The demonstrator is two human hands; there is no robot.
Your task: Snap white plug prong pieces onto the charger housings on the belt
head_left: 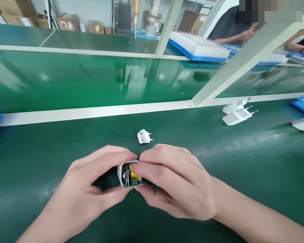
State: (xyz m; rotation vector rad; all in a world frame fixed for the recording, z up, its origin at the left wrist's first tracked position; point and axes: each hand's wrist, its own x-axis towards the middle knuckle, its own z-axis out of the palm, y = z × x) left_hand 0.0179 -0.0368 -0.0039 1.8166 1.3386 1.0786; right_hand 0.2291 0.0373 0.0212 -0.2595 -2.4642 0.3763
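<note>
Green bench [66, 189], both hands [131, 184] gripping open charger w/ PCB [130, 175]

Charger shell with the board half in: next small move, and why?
Probably press the circuit board the rest of the way into the white shell. The left hand grips the shell and the right hand pinches the board, whose yellow part and green edge still stick out. The plug cap lies loose on the mat beyond.
</note>
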